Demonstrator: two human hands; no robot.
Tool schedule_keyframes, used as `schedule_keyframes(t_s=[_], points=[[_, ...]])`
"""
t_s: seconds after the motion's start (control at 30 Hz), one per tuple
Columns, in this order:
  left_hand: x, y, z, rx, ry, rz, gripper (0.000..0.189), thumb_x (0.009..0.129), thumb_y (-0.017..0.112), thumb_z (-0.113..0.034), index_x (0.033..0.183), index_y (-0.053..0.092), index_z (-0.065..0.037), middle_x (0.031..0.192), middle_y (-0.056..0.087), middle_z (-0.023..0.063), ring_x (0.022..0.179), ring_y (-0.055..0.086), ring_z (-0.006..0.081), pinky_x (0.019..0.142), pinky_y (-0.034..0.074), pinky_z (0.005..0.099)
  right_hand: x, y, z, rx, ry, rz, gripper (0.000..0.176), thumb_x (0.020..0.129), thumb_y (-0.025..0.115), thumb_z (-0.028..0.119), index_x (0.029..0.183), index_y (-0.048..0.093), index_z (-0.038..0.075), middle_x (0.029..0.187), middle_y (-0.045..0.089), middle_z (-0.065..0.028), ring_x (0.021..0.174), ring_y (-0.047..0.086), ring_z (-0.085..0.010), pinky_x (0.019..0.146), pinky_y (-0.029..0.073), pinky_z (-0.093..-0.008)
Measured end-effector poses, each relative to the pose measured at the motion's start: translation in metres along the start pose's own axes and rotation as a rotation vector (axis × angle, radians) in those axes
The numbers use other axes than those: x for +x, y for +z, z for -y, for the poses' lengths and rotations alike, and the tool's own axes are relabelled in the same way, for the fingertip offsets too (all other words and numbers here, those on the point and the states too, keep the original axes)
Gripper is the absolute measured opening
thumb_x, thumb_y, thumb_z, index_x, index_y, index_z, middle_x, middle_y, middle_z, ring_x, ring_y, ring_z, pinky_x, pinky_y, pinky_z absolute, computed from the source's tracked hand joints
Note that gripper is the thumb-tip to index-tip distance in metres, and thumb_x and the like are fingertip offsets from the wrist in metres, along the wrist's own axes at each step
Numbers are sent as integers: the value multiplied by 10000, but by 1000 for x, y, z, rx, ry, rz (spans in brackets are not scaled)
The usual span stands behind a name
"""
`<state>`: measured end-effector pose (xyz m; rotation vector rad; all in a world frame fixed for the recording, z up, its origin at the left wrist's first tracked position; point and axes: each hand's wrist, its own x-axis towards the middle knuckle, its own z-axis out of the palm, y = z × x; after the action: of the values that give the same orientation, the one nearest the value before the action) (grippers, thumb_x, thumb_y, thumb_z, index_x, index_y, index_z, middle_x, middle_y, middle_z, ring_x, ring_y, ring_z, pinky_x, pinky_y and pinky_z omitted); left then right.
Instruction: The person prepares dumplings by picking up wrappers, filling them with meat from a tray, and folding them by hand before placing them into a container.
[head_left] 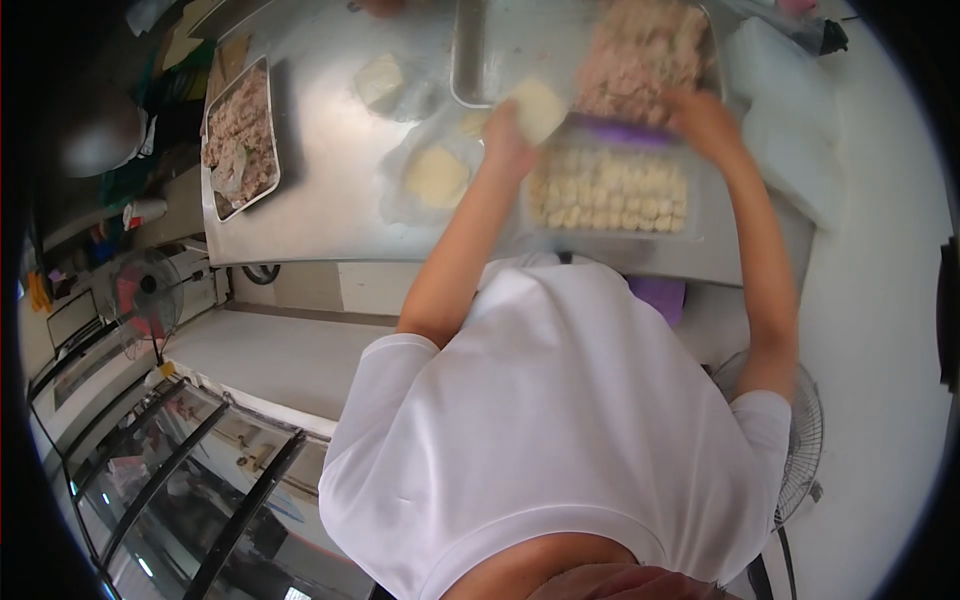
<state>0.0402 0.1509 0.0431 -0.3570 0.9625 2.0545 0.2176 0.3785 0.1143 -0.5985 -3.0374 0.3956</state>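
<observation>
My left hand [508, 140] holds a pale round dough wrapper [537, 111] above the metal table, near the corner of a metal tray. My right hand [704, 122], blurred, reaches to the lower right edge of the minced meat [640, 62] in that tray; what its fingers hold is hidden. Rows of small pale pieces [608, 192] fill a clear container just below the tray. More dough wrappers [437, 177] lie on plastic film left of my left forearm. A purple object [627, 131] shows between tray and container.
A second tray of minced meat [240, 140] stands at the table's left end. Another wrapper on film [380, 82] lies farther back. Clear plastic bags [785, 130] are at the right. Part of another person's hand [380, 6] shows at the top edge.
</observation>
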Motion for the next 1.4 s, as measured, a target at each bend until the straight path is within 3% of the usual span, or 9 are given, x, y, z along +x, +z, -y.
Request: schedule_keyframes(t_s=[0.1,0.43,0.63,0.83,0.9,1.0,1.2,1.27,1.4], points=[[6,-20,2,7,18,48,371,976,343,-159,1273,403,54,1263,516,185,1164,530,327,1024,429,465,17,-20,37,-273,-52,183,255,837,560,125,1074,652,118,955,667,-176,914,635,-357,781,508,-469],[-13,-52,-23,-90,13,26,387,960,368,-167,1259,440,67,1232,558,204,1145,559,323,1023,434,431,48,18,-10,21,-272,130,246,796,524,69,990,674,57,834,672,-162,786,650,-305,695,499,-436],[-6,-33,-11,-18,21,-53,390,950,370,-164,1254,443,68,1220,566,198,1133,568,321,1017,442,424,30,10,1,802,157,390,249,854,516,70,1043,668,17,645,584,-29,581,522,-81,518,399,-255],[-10,27,-6,-88,46,109,404,1014,295,-241,1277,409,44,1265,511,197,1187,515,324,1042,412,463,-5,14,53,944,133,110,270,892,540,82,1137,654,85,707,588,-31,612,549,-116,541,420,-274],[-1,39,-6,-163,35,234,422,1035,256,-270,1288,393,39,1288,485,199,1210,490,323,1054,397,473,-17,29,70,302,-201,-341,303,876,565,70,1146,667,161,817,604,-56,694,592,-197,597,461,-327],[-1,54,-7,-251,28,194,469,1048,181,-307,1306,362,41,1306,453,196,1226,461,317,1073,377,470,-37,19,83,36,-148,-424,327,837,594,56,1106,695,212,893,598,-42,780,597,-245,649,479,-360],[-12,50,-9,-129,144,151,464,1048,182,-295,1297,383,41,1288,474,185,1176,492,306,1080,372,460,-62,-9,98,161,46,-521,334,763,636,30,1026,734,212,847,607,4,723,596,-214,616,475,-326],[-15,49,-3,-205,133,146,337,984,302,-173,1127,536,23,1139,580,145,1086,550,280,939,444,401,-60,0,102,81,0,-565,349,747,644,25,1026,735,214,838,614,7,709,595,-207,608,475,-320],[-30,54,-6,-298,83,175,321,982,321,-171,1141,537,6,1146,581,135,1108,544,280,956,443,408,-49,18,106,-70,-59,-759,383,706,663,12,1024,738,212,829,636,18,680,592,-190,591,475,-309]])
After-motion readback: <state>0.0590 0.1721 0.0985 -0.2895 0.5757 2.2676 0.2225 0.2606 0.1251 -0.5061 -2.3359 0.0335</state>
